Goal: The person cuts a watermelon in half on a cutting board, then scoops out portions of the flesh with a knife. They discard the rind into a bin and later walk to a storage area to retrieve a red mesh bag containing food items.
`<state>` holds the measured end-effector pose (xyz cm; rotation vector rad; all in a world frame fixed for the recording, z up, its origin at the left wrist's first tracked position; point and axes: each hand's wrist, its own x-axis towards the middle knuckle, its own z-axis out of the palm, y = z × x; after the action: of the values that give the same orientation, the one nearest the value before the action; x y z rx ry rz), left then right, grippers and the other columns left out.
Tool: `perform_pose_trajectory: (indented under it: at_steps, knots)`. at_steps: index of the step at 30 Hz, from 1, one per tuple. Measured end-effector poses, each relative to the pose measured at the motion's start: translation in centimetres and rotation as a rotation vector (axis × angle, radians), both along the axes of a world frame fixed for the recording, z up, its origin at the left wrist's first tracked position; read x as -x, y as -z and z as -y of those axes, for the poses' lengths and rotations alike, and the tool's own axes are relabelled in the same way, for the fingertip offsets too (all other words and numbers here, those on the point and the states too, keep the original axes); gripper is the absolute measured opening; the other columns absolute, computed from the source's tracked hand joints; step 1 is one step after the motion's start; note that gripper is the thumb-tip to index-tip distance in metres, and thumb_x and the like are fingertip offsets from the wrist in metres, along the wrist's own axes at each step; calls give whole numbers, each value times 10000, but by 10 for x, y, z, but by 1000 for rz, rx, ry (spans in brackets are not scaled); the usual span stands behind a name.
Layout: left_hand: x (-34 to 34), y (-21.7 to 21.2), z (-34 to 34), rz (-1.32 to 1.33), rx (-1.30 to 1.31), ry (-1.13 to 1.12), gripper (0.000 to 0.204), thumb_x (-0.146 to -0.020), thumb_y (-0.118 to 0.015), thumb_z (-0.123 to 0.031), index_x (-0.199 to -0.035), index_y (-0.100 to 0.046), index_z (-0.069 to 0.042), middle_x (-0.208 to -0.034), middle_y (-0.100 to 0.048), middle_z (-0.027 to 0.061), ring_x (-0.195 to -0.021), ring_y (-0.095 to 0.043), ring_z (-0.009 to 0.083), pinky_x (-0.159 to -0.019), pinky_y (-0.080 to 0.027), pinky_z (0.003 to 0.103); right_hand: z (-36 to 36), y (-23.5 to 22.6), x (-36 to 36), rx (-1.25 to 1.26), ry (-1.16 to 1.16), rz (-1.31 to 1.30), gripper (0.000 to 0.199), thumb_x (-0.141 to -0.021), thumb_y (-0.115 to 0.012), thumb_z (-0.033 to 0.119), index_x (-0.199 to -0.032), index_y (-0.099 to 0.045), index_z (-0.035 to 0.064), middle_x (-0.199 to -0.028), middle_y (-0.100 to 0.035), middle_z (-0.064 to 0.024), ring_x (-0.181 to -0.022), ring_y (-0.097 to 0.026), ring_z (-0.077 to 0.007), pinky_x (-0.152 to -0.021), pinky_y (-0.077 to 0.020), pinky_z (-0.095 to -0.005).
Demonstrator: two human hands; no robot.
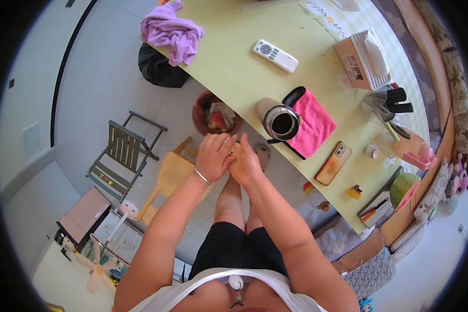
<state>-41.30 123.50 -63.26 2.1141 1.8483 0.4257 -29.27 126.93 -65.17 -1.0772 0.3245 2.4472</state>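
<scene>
A white sleeveless top (218,283) and black shorts (234,249) fill the lower edge, with both bare forearms rising from there to meet above the knees. The left hand (213,156), a thin silver bangle (202,177) at its wrist, curls its fingers over a small pale object (234,152) that is mostly hidden between the palms; what it is cannot be told. The right hand (246,164) presses against the left from the other side, fingers closed around the same small thing. Just beyond the hands a round reddish-brown waste bin (203,112) with scraps inside stands on the grey floor, beside the edge of a pale yellow-green table (234,67). On the table, near the hands, stands an open steel flask (281,122) touching a folded pink cloth (312,125); further off lie a white remote control (275,55), an orange-cased phone (333,163) and a crumpled purple towel (171,31). A yellow wooden stool (174,174) sits under the left forearm
</scene>
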Motion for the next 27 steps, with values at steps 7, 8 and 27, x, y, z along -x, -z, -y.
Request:
perform_pose_trajectory:
  at_steps: [7,8,27]
  knots:
    - [35,42,-22,435,19,-489,221,-932,-546,-251,-954,-599,-38,-872,-595,134,-766,-561,340,-668,-452,413,7,-38,-34,-278,-106,-215,625,-943,-450,539,-1326,-479,45,-1462,-385,-135,-1276,-427,-223,-1054,-308,-373]
    - [39,35,-36,394,-46,-522,228,-941,-542,-253,-950,-597,-32,-870,-600,137,-776,-566,341,-678,-455,405,8,-42,-44,-312,-126,-232,608,-940,-464,524,-1319,-490,50,-1454,-400,-139,-1257,-449,-228,-1044,-323,-376]
    - [18,3,168,178,589,-617,473,-846,-632,-260,-1264,-537,-59,-1280,-546,176,-1177,-498,356,-1038,-339,522,88,0,-249,48,-413,564,315,-956,-509,325,-1116,-603,71,-990,-668,-78,-830,-598,-171,-729,-464,-294]
